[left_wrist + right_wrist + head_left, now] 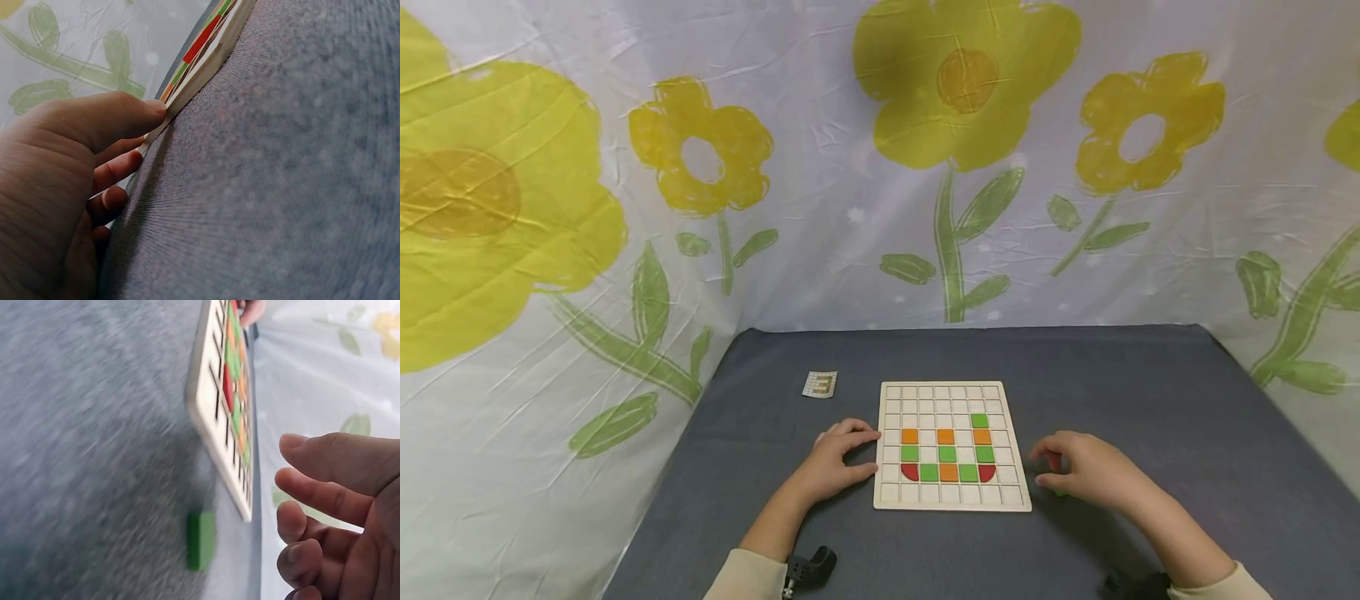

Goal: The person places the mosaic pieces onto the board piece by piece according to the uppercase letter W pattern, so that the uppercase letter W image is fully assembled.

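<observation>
A pale wooden grid board [937,397] lies on the table, bearing green, orange and red pieces in its cells. Fingertips and thumb of my left hand [837,463] touch the board's left edge; the thumb [134,115] shows at its side in the left wrist view. Off the board's right side hovers my right hand [1093,471], its fingers loosely bent and spread from the thumb. Below it a loose green block [200,540] lies on the cloth, mostly hidden by that hand in the head view. No piece shows between the right hand's fingers in the right wrist view.
A small printed card [820,384] lies behind the left hand, left of the board. Dark grey cloth [1097,375] covers the table. A white curtain with yellow flowers [820,167] hangs behind and at both sides.
</observation>
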A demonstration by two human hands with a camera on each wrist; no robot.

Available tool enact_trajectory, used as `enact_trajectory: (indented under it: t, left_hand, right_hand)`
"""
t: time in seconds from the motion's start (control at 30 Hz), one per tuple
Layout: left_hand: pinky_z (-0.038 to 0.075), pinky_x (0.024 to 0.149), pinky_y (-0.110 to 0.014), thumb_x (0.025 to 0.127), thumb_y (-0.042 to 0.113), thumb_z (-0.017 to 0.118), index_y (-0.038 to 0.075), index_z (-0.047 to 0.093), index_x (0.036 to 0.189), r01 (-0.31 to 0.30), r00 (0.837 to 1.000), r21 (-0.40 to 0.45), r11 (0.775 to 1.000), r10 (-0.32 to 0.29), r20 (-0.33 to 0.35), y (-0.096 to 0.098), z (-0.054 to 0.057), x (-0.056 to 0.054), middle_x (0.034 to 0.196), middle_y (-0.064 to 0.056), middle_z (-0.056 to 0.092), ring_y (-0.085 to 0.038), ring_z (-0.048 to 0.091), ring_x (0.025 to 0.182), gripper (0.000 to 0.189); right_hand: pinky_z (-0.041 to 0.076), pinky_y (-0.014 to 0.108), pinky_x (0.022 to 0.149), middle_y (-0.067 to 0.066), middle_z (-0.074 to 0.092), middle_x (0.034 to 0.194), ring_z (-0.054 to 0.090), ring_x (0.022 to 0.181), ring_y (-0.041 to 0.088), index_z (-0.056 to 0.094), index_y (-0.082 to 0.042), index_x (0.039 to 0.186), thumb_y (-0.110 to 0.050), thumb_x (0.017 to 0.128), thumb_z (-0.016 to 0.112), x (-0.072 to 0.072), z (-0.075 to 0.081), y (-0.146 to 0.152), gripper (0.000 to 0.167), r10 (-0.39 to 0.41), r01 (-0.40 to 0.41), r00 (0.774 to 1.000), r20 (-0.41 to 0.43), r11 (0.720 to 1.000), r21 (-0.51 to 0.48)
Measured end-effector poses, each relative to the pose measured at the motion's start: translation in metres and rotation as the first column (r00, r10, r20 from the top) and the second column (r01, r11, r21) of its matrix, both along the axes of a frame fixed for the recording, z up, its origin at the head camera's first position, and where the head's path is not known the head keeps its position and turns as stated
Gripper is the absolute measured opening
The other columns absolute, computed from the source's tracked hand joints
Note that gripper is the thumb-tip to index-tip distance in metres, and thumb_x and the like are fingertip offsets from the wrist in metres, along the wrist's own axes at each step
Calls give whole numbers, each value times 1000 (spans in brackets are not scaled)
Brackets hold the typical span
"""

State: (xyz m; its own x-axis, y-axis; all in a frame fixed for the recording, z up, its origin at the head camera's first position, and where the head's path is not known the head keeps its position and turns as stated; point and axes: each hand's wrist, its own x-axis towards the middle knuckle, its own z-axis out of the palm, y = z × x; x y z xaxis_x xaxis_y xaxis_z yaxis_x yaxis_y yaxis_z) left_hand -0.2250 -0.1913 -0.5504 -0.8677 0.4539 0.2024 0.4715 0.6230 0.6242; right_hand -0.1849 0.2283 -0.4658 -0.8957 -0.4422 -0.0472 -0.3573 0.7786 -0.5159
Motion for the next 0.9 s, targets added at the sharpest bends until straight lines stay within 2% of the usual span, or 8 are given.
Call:
enact_trajectory:
  t: [0.17,0.33,0.43,0.67,0.9]
  left_hand:
    - [36,98,-53,91,24,80,11,69,134,-3,1000,-1,1000,3,-3,0,1,-1,129,-2,59,-26,54,119,46]
    - [36,100,-53,91,25,80,13,69,134,-9,1000,-9,1000,9,18,1,2,0,129,-1,58,-25,53,120,46]
    - [36,100,-53,91,25,80,13,70,134,-9,1000,-8,1000,10,24,1,2,0,128,-1,58,-25,53,120,46]
    - [35,101,-54,91,24,80,13,70,134,-10,999,6,1000,10,44,2,3,0,129,-1,58,-25,53,121,46]
    - [35,100,-54,91,24,80,12,69,134,-10,999,6,1000,10,36,2,2,-1,129,-2,58,-26,53,121,46]
  right_hand:
    - [39,29,60,-5,54,81,47,68,7,74,-12,108,-23,83,86,2,-7,12,30,-1,2,1000,27,1000,-17]
    - [43,33,66,-8,55,82,51,75,9,74,-13,106,-22,78,89,4,-15,19,33,-3,2,1000,27,1000,29]
    - [44,34,67,-10,55,81,51,74,8,74,-14,104,-20,77,89,6,-20,21,32,-29,28,999,17,998,59]
    - [45,37,65,-8,59,78,52,70,12,75,-13,99,-8,79,83,7,-23,20,23,-111,107,993,49,992,71]
    - [41,36,62,-6,54,76,49,68,13,73,-15,94,-15,79,86,7,-25,23,19,-152,149,988,28,986,80]
